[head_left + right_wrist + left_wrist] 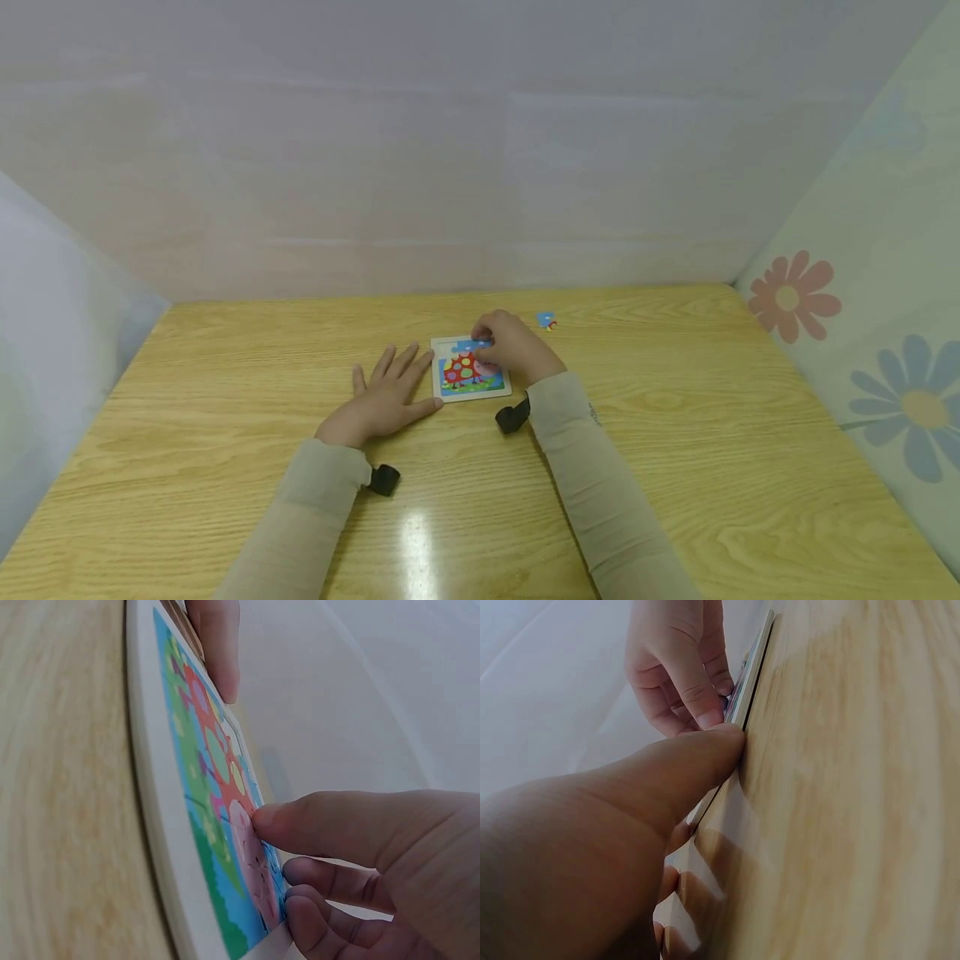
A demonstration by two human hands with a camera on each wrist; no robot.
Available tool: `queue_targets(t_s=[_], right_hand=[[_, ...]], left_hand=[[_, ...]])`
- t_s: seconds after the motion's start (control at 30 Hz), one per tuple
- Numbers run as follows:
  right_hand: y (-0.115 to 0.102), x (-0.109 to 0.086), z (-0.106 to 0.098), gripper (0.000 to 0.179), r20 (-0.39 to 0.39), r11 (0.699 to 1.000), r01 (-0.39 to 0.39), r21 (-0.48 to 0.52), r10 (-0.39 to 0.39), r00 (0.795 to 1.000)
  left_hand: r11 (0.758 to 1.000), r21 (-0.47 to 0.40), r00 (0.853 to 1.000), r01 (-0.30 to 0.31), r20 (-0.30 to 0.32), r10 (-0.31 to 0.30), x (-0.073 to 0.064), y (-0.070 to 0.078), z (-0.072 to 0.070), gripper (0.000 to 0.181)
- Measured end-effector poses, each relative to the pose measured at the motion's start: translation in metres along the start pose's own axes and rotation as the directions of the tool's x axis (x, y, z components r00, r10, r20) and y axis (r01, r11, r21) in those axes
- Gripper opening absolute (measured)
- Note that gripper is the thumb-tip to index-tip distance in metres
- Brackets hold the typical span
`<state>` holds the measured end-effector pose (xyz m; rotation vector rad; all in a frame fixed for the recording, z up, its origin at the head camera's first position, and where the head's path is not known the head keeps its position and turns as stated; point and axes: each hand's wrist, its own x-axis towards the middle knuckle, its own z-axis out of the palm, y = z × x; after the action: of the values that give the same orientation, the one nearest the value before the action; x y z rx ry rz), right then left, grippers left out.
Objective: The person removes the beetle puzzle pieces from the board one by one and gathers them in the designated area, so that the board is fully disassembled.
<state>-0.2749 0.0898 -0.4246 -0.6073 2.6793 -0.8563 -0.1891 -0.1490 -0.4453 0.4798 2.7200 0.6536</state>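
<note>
A square jigsaw puzzle in a pale frame lies on the table, showing a red ladybug-like figure with coloured spots and a pink face. Along its top, part of the bare tray shows at the left. My left hand lies spread on the table, thumb and fingertips touching the frame's left edge. Over the upper right part is my right hand, fingers curled, pinching a blue puzzle piece at the top edge; the fingers partly hide it. In the right wrist view, the right thumb touches the picture near the pink face.
A loose blue puzzle piece with a bit of red and yellow lies beyond the right hand. The wooden table meets a pale wall behind, and a flower-printed wall stands at the right.
</note>
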Motion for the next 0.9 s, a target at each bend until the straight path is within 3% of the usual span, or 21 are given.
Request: queue_targets(t_s=[0.57, 0.9], right_hand=[[0.0015, -0.0003, -0.0004, 0.022, 0.001, 1.000, 0.002, 0.000, -0.002, 1.000], [0.0001, -0.0007, 0.0010, 0.025, -0.020, 0.998, -0.011, 0.062, 0.013, 1.000]], left_hand=[[1.000, -0.003, 1.000, -0.008, -0.008, 0.008, 0.0013, -0.0010, 0.0016, 0.085], [1.000, 0.003, 1.000, -0.002, -0.006, 0.002, 0.0009, -0.0013, 0.0016, 0.086]])
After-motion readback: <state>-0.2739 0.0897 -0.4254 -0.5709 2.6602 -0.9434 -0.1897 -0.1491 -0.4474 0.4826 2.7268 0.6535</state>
